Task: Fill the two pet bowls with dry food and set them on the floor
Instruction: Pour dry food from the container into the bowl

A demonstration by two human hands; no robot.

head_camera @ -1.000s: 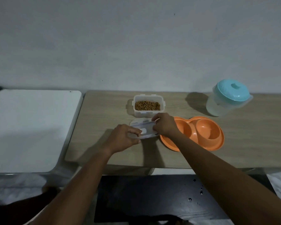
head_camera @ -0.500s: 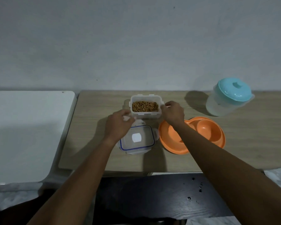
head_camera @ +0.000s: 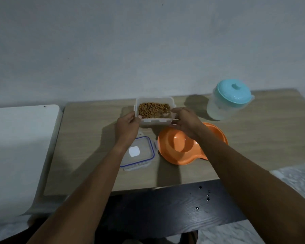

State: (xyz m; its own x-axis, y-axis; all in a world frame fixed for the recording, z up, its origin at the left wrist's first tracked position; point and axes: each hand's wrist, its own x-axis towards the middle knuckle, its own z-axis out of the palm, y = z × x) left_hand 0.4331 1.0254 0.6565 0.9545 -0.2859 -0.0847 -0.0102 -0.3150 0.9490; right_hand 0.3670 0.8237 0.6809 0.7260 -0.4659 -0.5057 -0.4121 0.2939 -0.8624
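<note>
The clear container (head_camera: 155,121) of dry food (head_camera: 153,109) is in the centre of the frame, a little above the middle, over the far part of the wooden table (head_camera: 88,138). It leans a little toward the camera. The left hand (head_camera: 128,127) grips its left side with curled fingers, and the right hand (head_camera: 187,121) holds its right side between thumb and fingers. Just below it, the orange double bowl (head_camera: 176,148) lies on the table, partly hidden by the right forearm. The container lid (head_camera: 139,152) lies flat to the left of the bowl. A jug with a teal lid (head_camera: 225,106) stands at the upper right, and a white surface (head_camera: 19,147) is at the left.
</note>
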